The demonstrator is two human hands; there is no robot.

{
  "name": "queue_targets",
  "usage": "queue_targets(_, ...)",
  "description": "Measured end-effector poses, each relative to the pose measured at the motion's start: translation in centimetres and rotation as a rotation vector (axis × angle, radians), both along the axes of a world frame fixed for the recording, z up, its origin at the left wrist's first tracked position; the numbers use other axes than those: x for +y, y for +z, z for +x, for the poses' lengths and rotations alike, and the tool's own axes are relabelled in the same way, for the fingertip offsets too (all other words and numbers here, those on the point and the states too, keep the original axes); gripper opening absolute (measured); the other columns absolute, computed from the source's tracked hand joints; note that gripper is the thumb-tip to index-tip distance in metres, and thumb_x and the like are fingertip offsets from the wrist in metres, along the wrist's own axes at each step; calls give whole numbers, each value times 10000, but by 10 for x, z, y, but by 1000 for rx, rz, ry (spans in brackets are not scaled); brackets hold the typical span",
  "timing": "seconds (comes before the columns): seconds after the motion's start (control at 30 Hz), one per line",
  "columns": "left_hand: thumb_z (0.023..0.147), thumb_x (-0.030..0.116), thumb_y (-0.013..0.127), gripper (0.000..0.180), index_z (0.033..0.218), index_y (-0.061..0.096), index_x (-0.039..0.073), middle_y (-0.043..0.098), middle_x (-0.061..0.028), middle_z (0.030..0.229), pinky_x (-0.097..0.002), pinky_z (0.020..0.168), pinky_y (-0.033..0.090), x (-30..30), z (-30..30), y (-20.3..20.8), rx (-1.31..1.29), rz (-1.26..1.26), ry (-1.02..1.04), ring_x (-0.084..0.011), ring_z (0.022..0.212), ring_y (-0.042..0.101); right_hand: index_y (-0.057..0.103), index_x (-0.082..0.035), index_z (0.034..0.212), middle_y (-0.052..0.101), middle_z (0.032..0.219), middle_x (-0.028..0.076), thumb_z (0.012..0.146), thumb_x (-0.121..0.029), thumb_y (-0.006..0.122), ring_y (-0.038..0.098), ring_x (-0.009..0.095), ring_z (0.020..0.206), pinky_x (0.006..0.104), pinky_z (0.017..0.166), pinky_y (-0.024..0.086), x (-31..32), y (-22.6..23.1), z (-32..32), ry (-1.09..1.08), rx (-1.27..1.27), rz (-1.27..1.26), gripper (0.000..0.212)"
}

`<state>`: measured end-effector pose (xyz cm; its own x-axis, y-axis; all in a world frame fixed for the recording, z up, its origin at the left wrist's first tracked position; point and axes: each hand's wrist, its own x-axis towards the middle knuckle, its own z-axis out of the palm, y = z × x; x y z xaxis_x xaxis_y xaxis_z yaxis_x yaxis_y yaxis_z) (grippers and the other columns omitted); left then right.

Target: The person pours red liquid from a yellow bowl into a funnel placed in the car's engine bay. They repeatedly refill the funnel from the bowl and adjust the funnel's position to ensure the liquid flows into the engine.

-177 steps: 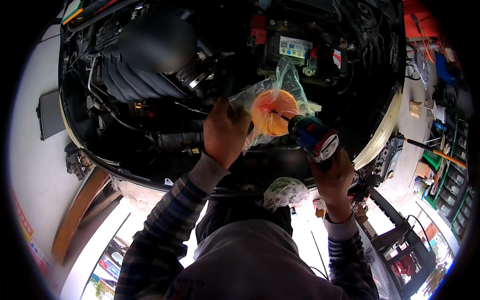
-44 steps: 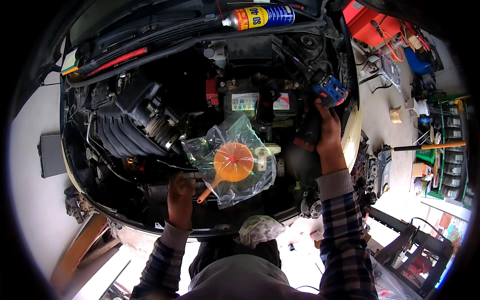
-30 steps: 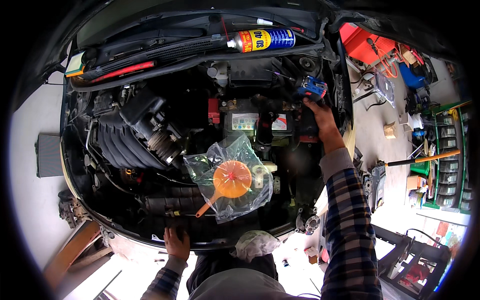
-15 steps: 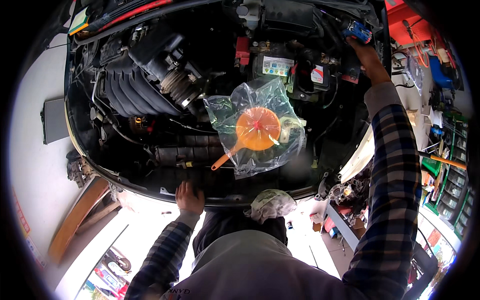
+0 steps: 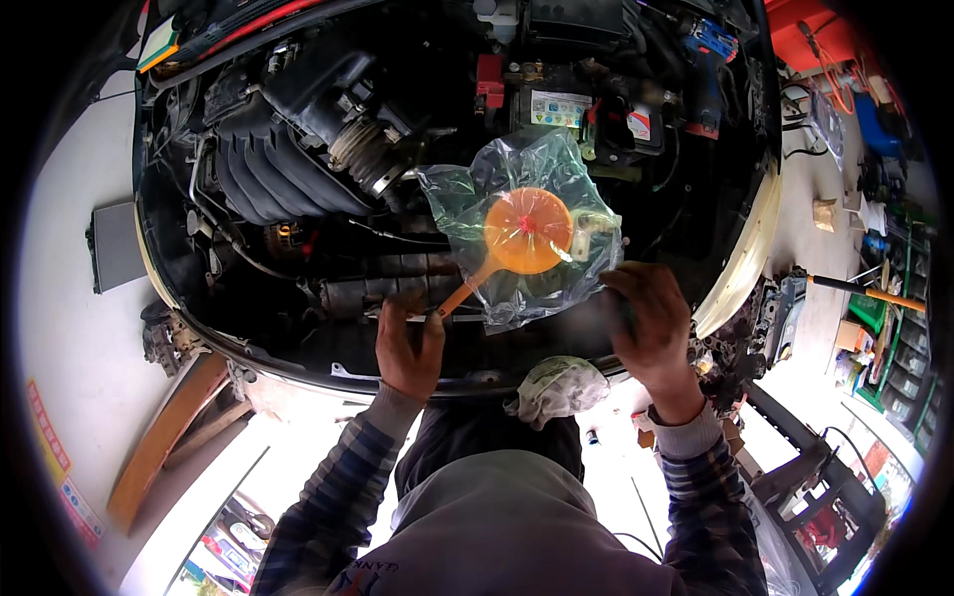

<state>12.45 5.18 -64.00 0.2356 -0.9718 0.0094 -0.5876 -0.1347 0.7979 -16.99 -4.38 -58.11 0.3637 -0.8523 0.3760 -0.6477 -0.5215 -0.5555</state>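
Note:
An orange round tool with a long handle (image 5: 529,238), shaped like a funnel or ladle, lies on a clear plastic bag (image 5: 497,164) across the engine bay. Red shows at its centre. Its handle points toward my left hand (image 5: 407,353), whose thumb and fingers stand apart by the handle's end; whether they touch it I cannot tell. My right hand (image 5: 651,323) reaches the bag's lower right edge with curved, parted fingers, partly blurred by a smudge. A blue cordless power tool (image 5: 714,42) rests at the far right of the bay, out of my hands.
A car battery (image 5: 566,107) sits behind the bag, with a ribbed black engine cover (image 5: 273,169) to the left. A dirty white cloth (image 5: 558,389) lies on the front edge, near my waist. Tools and parts bins (image 5: 899,328) line the right side.
My right hand has left the blue power tool and come back to the bag's right edge. My left hand has risen from the front edge to the orange handle. The view has shifted slightly.

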Motion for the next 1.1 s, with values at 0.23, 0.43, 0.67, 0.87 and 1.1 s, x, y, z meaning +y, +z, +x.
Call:
queue_targets(0.23, 838, 182, 689, 282, 1041, 651, -11, 698, -91, 748, -329, 641, 521, -104, -21, -21, 439, 275, -37, -179, 651, 657, 705, -92, 821, 650, 952, 34, 786, -149, 637, 603, 215, 1007, 368, 784, 432, -36, -53, 53, 195, 579, -67, 95)
queue_targets(0.43, 836, 115, 642, 194, 1008, 656, 26, 695, -173, 833, -382, 659, 538, -110, -53, -17, 103, 29, -2, -304, 732, 690, 717, -92, 900, 657, 951, 25, 797, -148, 639, 606, 214, 1026, 361, 792, 436, -35, -64, 51, 231, 605, -67, 141)
queue_targets(0.67, 843, 105, 644, 166, 990, 645, 28, 684, -174, 793, -379, 644, 535, -108, -57, -16, -25, -48, 14, -311, 701, 687, 670, -66, 1035, 679, 1013, 63, 819, -210, 683, 662, 293, 937, 404, 777, 541, -61, -49, 19, -296, 232, 113, 261)
queue_targets(0.87, 856, 96, 644, 162, 997, 648, 17, 658, -135, 729, -353, 604, 525, -116, -59, -25, 59, -51, -25, -234, 639, 661, 656, -165, 984, 673, 948, 59, 848, -230, 675, 669, 310, 691, 391, 583, 543, -57, -68, 34, -116, 251, 34, 152)
queue_targets(1.1, 859, 127, 648, 249, 1084, 684, 27, 721, -105, 800, -312, 642, 530, -128, -44, -20, 702, 430, 87, -164, 674, 677, 647, -161, 897, 624, 836, 61, 851, -139, 631, 642, 309, 655, 390, 565, 524, -58, -77, 48, -150, 283, 99, 54)
